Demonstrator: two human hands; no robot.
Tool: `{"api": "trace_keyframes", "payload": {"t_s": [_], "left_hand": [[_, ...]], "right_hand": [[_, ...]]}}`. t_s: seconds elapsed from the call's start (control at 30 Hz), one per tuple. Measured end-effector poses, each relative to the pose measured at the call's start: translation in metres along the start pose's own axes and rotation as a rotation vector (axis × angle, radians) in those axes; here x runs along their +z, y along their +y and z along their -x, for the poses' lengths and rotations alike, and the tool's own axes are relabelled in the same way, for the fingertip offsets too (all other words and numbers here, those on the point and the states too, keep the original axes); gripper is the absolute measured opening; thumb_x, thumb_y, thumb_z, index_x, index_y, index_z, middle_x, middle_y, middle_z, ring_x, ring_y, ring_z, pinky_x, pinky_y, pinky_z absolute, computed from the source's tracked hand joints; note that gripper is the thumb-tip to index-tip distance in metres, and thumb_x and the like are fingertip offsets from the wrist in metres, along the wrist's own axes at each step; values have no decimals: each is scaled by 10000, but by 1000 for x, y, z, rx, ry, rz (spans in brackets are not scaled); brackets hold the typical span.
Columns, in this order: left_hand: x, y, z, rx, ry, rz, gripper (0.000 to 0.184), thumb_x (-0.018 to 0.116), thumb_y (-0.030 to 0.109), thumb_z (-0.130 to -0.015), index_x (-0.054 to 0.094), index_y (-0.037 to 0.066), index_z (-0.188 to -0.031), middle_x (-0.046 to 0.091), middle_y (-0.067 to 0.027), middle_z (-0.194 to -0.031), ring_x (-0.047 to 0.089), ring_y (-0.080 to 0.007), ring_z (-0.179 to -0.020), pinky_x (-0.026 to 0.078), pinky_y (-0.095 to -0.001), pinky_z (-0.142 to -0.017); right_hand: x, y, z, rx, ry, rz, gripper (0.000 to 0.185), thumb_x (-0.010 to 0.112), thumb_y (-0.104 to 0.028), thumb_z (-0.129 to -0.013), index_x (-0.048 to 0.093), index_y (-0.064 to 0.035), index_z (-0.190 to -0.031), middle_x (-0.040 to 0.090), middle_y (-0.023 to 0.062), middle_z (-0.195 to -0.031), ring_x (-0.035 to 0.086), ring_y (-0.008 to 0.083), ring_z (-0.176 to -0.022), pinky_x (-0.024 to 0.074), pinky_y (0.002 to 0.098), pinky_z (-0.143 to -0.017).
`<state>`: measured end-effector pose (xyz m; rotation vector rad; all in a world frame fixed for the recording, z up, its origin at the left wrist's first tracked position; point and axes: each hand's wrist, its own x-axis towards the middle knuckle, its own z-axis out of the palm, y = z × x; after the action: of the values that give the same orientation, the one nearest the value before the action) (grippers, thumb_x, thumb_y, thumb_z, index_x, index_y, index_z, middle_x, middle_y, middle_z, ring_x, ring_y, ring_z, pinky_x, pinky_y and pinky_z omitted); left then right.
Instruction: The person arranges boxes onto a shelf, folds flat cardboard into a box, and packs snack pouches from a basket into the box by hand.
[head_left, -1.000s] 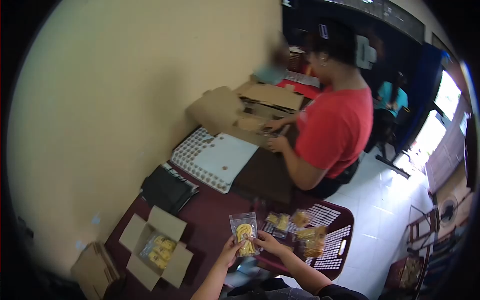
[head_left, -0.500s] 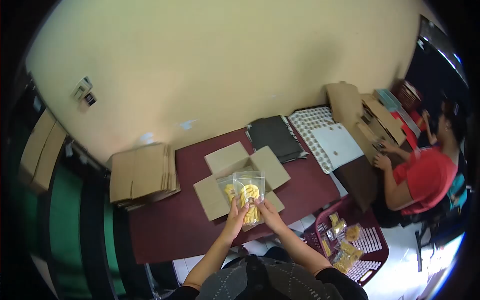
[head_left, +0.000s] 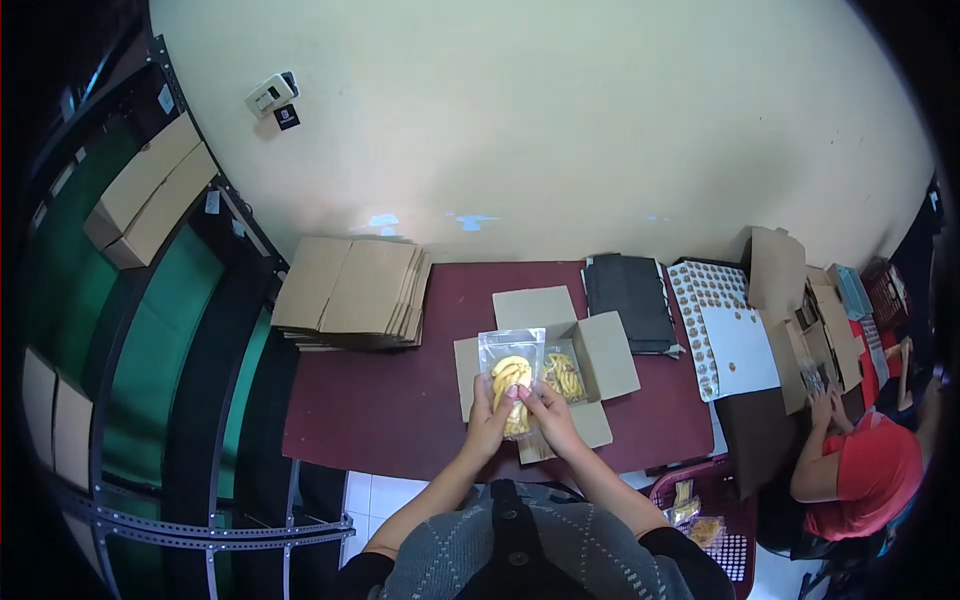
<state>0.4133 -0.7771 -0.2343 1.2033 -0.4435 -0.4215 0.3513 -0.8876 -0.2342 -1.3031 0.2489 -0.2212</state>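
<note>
Between my two hands is a clear zip pouch [head_left: 512, 375] of yellow curved snack pieces, upright above the box. My left hand [head_left: 487, 418] grips its left edge, with the thumb on the front. My right hand [head_left: 545, 415] grips the right edge the same way. Beneath and behind the pouch stands a cardboard box [head_left: 612, 355] with its flaps spread. Inside the box, to the right of the held pouch, lies another pouch [head_left: 565, 378] with yellow pieces. The pouch and my hands hide the left part of the box's inside.
Flattened cartons [head_left: 350, 290] are stacked on the left of the maroon table [head_left: 370, 410]. Dark folded sheets [head_left: 630, 300] and a sticker sheet [head_left: 740, 345] lie on the right. A maroon basket [head_left: 740, 560] holds several packets. A co-worker in a red shirt [head_left: 875, 475] sits at far right; shelving [head_left: 120, 340] stands left.
My view has swung to the right-hand side less and more leftward, shifting the scene rightward. The held pouch sits left of the other pouch in the box, which now shows more fully.
</note>
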Motion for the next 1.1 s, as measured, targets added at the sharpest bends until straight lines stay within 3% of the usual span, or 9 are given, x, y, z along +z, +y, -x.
{"api": "trace_keyframes", "payload": {"t_s": [0.17,0.3,0.37,0.53,0.67,0.73,0.83,1.0,1.1], "left_hand": [[20,-15,-24,59,0,-20,361,433,229,-952,286,35,-1218,435,-131,-1169,440,-172,-1096,371,-293,-926],[29,-12,-35,11,-49,12,359,431,231,-953,297,26,-1216,438,-124,-1156,447,-168,-1073,369,-292,-925],[38,-2,-38,138,-88,-143,410,458,259,-944,318,-18,-1213,462,-137,-1167,462,-190,-1087,373,-308,-927],[44,1,-40,73,-121,-4,378,424,256,-957,341,-14,-1209,487,-121,-1142,482,-171,-1063,392,-300,-909],[48,-3,-44,15,-138,57,376,400,252,-966,332,-14,-1223,479,-122,-1151,476,-167,-1070,389,-294,-912],[47,-3,-48,-35,-194,106,418,422,262,-957,299,-12,-1247,463,-124,-1164,460,-167,-1087,381,-293,-924],[54,8,-49,9,-340,-13,481,469,260,-939,253,-10,-1274,436,-124,-1188,439,-164,-1107,372,-295,-936],[49,9,-50,-58,-484,-94,620,538,122,-890,115,-1,-1326,352,-126,-1245,351,-173,-1178,341,-300,-964],[43,8,-47,-101,-517,-132,665,542,132,-888,72,5,-1341,346,-125,-1253,349,-175,-1182,338,-306,-971]], "right_hand": [[-26,-27,-11,-27,0,25,304,515,-279,-923,576,-18,-1068,580,-2,-888,510,52,-779,413,202,-688],[-44,-31,-15,-60,31,33,329,470,-294,-941,563,-15,-1088,592,4,-914,515,69,-826,405,222,-751],[-40,-47,-11,-42,34,190,318,495,-283,-931,563,-9,-1078,589,6,-881,515,72,-801,410,221,-721],[-44,-55,-9,-136,35,142,273,535,-249,-916,571,-8,-1038,591,7,-862,518,52,-755,416,212,-661],[-60,-46,-8,-60,54,88,277,533,-239,-916,557,-1,-1056,596,16,-873,527,52,-757,421,205,-662],[-68,-44,-9,-34,38,-46,298,553,-229,-908,561,15,-1079,589,63,-1015,548,95,-892,447,232,-750],[-57,-68,-6,-114,100,62,290,578,-193,-888,556,26,-1077,578,84,-1051,559,108,-917,460,247,-769],[-67,-72,-13,-31,120,67,268,603,-173,-861,584,33,-1033,632,63,-910,580,102,-835,467,251,-747],[-66,-65,-14,-25,133,77,274,597,-192,-869,589,34,-1024,631,58,-913,575,91,-822,464,249,-735]]}}
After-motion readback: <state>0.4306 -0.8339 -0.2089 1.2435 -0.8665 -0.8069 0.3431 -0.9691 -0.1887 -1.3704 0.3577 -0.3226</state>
